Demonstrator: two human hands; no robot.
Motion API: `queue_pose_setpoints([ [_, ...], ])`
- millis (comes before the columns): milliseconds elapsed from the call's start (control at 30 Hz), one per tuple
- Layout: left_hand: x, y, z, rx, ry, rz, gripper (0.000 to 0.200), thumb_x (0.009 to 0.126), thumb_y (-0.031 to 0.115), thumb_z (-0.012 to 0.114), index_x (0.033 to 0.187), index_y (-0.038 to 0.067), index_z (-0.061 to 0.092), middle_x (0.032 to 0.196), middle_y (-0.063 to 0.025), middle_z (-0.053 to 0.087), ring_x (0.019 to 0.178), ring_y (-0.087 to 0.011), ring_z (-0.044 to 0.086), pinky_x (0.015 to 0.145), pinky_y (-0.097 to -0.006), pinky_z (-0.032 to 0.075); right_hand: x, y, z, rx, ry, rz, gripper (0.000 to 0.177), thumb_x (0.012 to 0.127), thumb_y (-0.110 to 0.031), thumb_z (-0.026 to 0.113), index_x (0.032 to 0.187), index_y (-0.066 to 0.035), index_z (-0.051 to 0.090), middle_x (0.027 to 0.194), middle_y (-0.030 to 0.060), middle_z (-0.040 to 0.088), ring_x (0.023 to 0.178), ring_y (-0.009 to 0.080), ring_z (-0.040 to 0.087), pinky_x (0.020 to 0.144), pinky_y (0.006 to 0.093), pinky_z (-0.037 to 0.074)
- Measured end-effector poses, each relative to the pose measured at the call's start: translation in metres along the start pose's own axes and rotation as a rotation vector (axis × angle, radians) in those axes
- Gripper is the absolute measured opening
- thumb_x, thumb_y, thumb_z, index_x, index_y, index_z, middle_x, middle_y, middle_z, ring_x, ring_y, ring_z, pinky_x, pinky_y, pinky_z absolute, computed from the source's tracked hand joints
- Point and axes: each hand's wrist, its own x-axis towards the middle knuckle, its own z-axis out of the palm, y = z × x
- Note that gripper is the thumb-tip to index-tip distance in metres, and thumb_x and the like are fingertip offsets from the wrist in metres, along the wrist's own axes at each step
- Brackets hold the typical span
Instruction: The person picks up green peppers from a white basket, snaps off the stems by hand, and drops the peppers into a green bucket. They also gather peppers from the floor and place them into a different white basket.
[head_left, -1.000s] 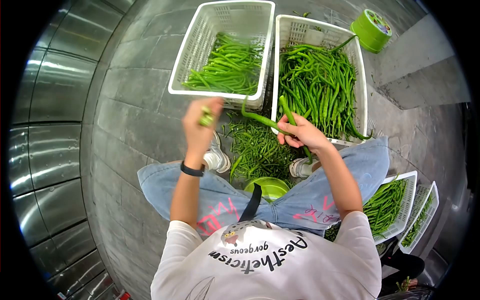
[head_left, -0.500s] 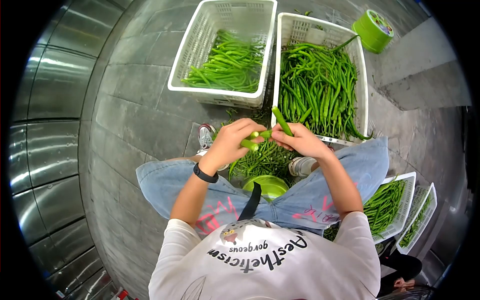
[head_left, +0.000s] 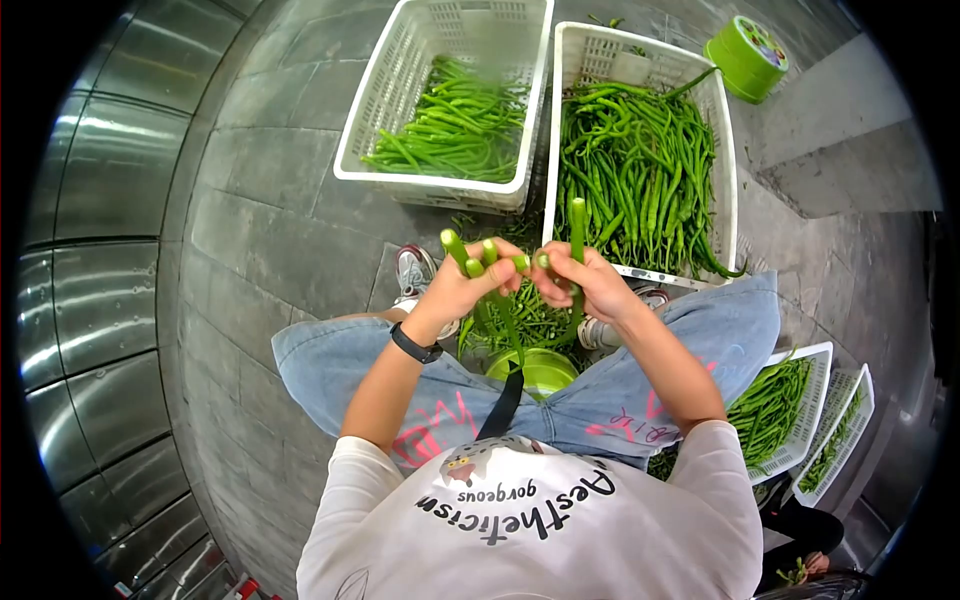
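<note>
My left hand (head_left: 462, 290) is closed around several long green peppers (head_left: 452, 243), whose thick ends point up and away from me. A thin tail hangs below that hand. My right hand (head_left: 597, 287) grips another green pepper (head_left: 578, 222), upright between thumb and fingers. The fingertips of both hands come close together, with a cut-looking pale end at each side. Below them is a heap of green stems and scraps (head_left: 540, 318) on the floor between my shoes.
A white crate (head_left: 345, 150) holds neatly laid green peppers; a fuller white crate (head_left: 730, 150) stands to its right. A green stool (head_left: 745, 60) is beyond it. Between my knees sits a green plastic seat (head_left: 545, 372). At right are smaller white baskets (head_left: 820, 400) and another person's hand (head_left: 817, 563).
Both hands have turned upward and slightly apart. The peppers in my left hand now point away from me, and the one in my right hand has swung from slanted to upright.
</note>
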Motion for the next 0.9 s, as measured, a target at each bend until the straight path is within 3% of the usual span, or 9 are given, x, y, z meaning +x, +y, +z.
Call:
queue_pose_setpoints([
  [67, 0.002, 0.003, 0.0, -0.104, 0.077, -0.002, 0.027, 0.093, 0.027, 0.057, 0.101, 0.0, 0.055, 0.075, -0.0053, 0.055, 0.064, -0.0121, 0.051, 0.059, -0.0259, 0.042, 0.002, -0.012, 0.005, -0.372, 0.061, 0.037, 0.037, 0.097, -0.036, 0.046, 0.097, -0.001, 0.059, 0.087, 0.0065, 0.063, 0.072, 0.0158, 0.057, 0.067, 0.0273, 0.046],
  [167, 0.007, 0.007, -0.015, -0.179, 0.13, -0.014, 0.03, 0.093, 0.028, 0.056, 0.104, 0.0, 0.054, 0.072, -0.0006, 0.048, 0.063, -0.0107, 0.045, 0.057, -0.0255, 0.038, 0.009, 0.008, -0.012, -0.998, 0.213, -0.31, 0.042, 0.096, -0.038, 0.045, 0.101, 0.001, 0.061, 0.091, 0.0123, 0.063, 0.083, 0.0262, 0.06, 0.08, 0.0353, 0.047],
  [233, 0.009, 0.013, -0.021, -0.285, 0.215, -0.108, 0.024, 0.093, 0.023, 0.056, 0.102, 0.001, 0.054, 0.07, 0.0019, 0.044, 0.06, -0.0085, 0.043, 0.055, -0.0241, 0.036, 0.001, -0.002, -0.012, -1.158, 0.349, -0.053, 0.047, 0.094, -0.043, 0.046, 0.101, 0.0, 0.064, 0.082, 0.015, 0.063, 0.079, 0.0289, 0.061, 0.079, 0.0365, 0.047],
  [300, 0.008, 0.013, -0.032, -0.346, 0.22, -0.229, 0.017, 0.091, 0.019, 0.057, 0.097, 0.003, 0.056, 0.069, 0.0017, 0.046, 0.06, -0.0085, 0.044, 0.053, -0.0241, 0.036, -0.004, -0.022, -0.006, -0.865, 0.383, 0.206, 0.042, 0.094, -0.041, 0.048, 0.093, -0.002, 0.064, 0.064, 0.0085, 0.059, 0.06, 0.0201, 0.059, 0.061, 0.0315, 0.048],
  [400, 0.009, 0.008, -0.031, -0.413, 0.249, -0.283, 0.013, 0.09, 0.017, 0.059, 0.093, 0.004, 0.057, 0.071, 0.0004, 0.05, 0.062, -0.0093, 0.047, 0.052, -0.0243, 0.039, -0.006, -0.014, -0.005, -0.707, 0.337, -0.09, 0.039, 0.097, -0.036, 0.044, 0.089, -0.004, 0.064, 0.056, -0.0003, 0.05, 0.05, 0.0072, 0.048, 0.049, 0.0213, 0.037],
  [533, 0.01, 0.007, -0.018, -0.184, 0.231, -0.148, 0.017, 0.092, 0.021, 0.056, 0.095, 0.005, 0.055, 0.091, -0.0095, 0.063, 0.082, -0.0189, 0.061, 0.075, -0.0318, 0.048, -0.005, -0.018, 0.001, -0.463, 0.329, 0.052, 0.037, 0.092, -0.037, 0.055, 0.075, -0.004, 0.062, 0.053, -0.0009, 0.051, 0.047, 0.0071, 0.047, 0.046, 0.0233, 0.036],
  [667, 0.009, 0.011, -0.014, -0.282, 0.135, -0.153, 0.021, 0.094, 0.023, 0.052, 0.103, 0.004, 0.052, 0.116, -0.0246, 0.058, 0.109, -0.0327, 0.058, 0.094, -0.0442, 0.047, 0.002, 0.0, 0.003, -0.804, 0.243, 0.0, 0.049, 0.089, -0.041, 0.059, 0.059, -0.002, 0.058, 0.049, 0.0007, 0.048, 0.046, 0.0091, 0.043, 0.045, 0.0292, 0.035],
  [800, 0.01, 0.001, 0.001, -0.601, 0.084, -0.247, 0.021, 0.095, 0.022, 0.05, 0.108, 0.005, 0.052, 0.123, -0.0266, 0.053, 0.114, -0.0371, 0.054, 0.095, -0.0468, 0.046, 0.006, 0.015, 0.017, -1.008, 0.185, 0.063, 0.049, 0.092, -0.039, 0.057, 0.062, 0.0, 0.054, 0.052, -0.002, 0.045, 0.049, 0.0082, 0.04, 0.046, 0.0273, 0.033],
  [900, 0.009, -0.004, 0.013, -0.628, 0.064, -0.281, 0.022, 0.095, 0.021, 0.05, 0.109, 0.004, 0.052, 0.123, -0.0271, 0.053, 0.115, -0.0371, 0.053, 0.094, -0.0473, 0.047, 0.013, 0.03, 0.015, -0.768, 0.265, 0.026, 0.054, 0.095, -0.04, 0.05, 0.058, -0.001, 0.051, 0.053, -0.002, 0.046, 0.052, 0.008, 0.041, 0.048, 0.0263, 0.033],
])
